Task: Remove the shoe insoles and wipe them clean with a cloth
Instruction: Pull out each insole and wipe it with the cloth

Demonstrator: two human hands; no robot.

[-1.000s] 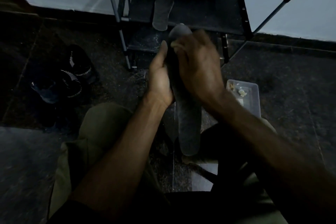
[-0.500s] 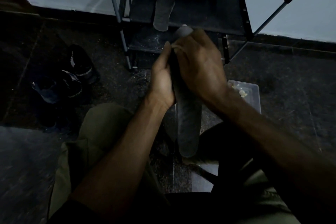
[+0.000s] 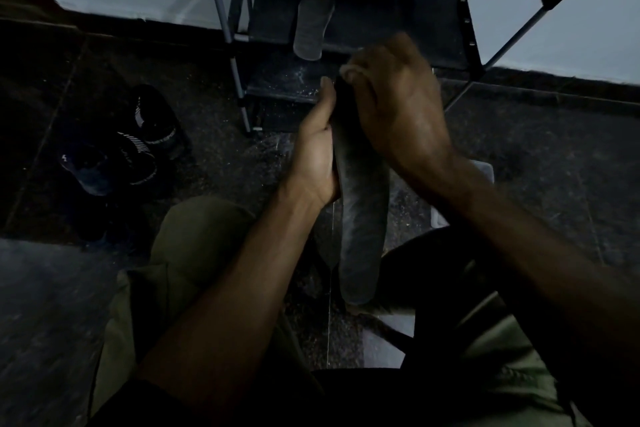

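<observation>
— Where's the insole (image 3: 362, 211) relative to the shoe rack (image 3: 349, 24)?
— Just in front of it, long axis running from the rack toward the person's lap.
— And the hands?
— Left hand (image 3: 317, 156) grips its left edge; right hand (image 3: 398, 104) curls over the far end, nearer the rack. No cloth clearly visible.

No legible text or labels (too dim)

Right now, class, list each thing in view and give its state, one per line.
Dark insole: out of the shoe, gripped by the left hand.
Right hand: fingers curled over its top end.
Second insole: lying on the shoe rack.
Shoes: on the floor.
</observation>
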